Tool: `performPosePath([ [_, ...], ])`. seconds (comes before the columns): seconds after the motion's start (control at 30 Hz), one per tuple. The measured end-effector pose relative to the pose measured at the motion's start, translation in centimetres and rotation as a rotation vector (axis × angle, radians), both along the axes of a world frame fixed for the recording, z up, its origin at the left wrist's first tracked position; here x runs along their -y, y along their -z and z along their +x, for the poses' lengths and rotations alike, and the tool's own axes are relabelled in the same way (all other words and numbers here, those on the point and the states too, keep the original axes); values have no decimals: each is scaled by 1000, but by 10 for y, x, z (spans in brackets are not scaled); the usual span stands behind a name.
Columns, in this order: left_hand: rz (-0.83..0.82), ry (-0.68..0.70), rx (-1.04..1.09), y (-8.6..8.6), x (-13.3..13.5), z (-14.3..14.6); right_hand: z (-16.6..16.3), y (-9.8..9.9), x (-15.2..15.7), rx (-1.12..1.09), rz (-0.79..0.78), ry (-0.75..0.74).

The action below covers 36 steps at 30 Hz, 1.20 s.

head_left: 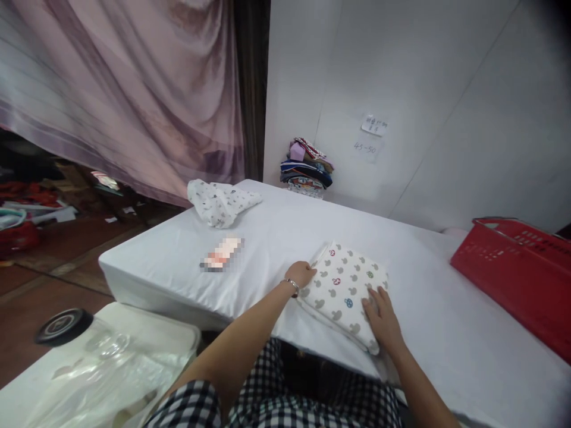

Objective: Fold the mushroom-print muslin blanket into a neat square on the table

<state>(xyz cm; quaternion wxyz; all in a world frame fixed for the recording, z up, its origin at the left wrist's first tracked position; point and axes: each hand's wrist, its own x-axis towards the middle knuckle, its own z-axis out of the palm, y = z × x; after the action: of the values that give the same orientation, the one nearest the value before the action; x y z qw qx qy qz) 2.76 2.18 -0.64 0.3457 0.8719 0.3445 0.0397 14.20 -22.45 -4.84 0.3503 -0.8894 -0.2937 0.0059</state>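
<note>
A folded white cloth printed with grey, red and blue mushroom-like shapes lies flat near the front edge of the white-covered table. At its left edge, my left hand has its fingers closed on the fabric, and a bracelet circles that wrist. My right hand rests on the cloth's right side with fingers stretched out and slightly apart. The underside of the cloth is hidden.
A crumpled printed white cloth and a blurred-out flat object lie to the left. Folded clothes are stacked by the wall. A red basket stands right. A side table bears a clear plastic bag and a black-lidded container.
</note>
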Motion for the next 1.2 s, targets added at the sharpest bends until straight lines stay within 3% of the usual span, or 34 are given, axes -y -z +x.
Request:
performPosePath([
  [0.23,32,48,-77,-19,-3,6,-4,3,2,-27,83,13],
  [0.4,42,56,-111,-27,-4,38,-8,5,1,-36,98,11],
  [0.57,54,15,-107,-24,-1,58,-9,5,1,-27,116,11],
  [0.83,79,-27,-111,-7,-7,48,-11,4,0,-8,158,0],
  [1.0,75,-6,-132,-13,-9,56,-9,8,1,-81,178,50],
  [1.2,68,10,-125,-26,-6,86,-8,11,0,-110,182,48],
])
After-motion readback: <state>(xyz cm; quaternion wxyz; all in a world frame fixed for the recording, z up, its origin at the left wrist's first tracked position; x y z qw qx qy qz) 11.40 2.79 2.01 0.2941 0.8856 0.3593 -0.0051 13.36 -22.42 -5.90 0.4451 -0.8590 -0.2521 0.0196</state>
